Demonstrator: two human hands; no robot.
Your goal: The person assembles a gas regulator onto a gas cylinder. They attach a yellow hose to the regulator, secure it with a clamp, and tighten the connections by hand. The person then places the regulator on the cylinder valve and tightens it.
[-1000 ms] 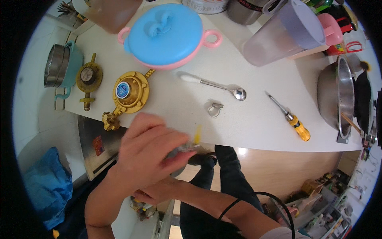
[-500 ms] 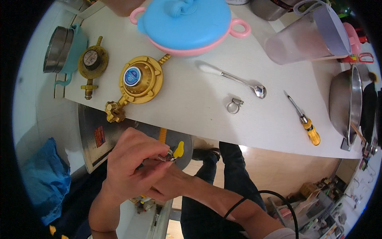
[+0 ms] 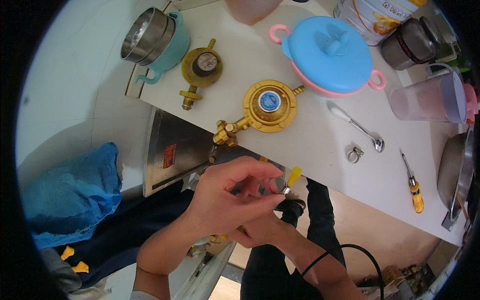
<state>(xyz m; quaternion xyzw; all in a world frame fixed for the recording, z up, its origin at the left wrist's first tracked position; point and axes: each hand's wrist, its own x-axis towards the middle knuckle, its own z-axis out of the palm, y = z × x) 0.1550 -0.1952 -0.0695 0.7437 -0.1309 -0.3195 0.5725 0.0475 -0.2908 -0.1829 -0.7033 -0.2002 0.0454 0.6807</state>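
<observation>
My left hand [image 3: 235, 195] is closed, with thumb and fingers pinching a small metal hose clamp [image 3: 286, 190] that has a yellow thumb key [image 3: 294, 175]. The key sticks up beyond the fingertips. Behind and below it lies my right hand [image 3: 262, 230], whose fingers are mostly covered by the left, so what they grip cannot be seen. Above both hands, a gold gas regulator [image 3: 270, 106] rests near the white tabletop's front edge. An older, duller regulator [image 3: 201, 67] lies to its left. Another hose clamp [image 3: 355, 155] sits on the tabletop at right.
Further right are a spoon [image 3: 362, 131] and a yellow-handled screwdriver [image 3: 415, 190]. A blue-lidded pink bowl [image 3: 325, 55], a clear jug [image 3: 420, 100] and a steel-lined turquoise cup [image 3: 167, 47] stand around them. Below the table's left side is a dark metal panel [image 3: 175, 150]; a blue bag [image 3: 75, 195] lies beside it.
The view has swung left, so the tabletop things appear further right. My left hand still pinches the clamp, now tilted differently, and my hands stay close together.
</observation>
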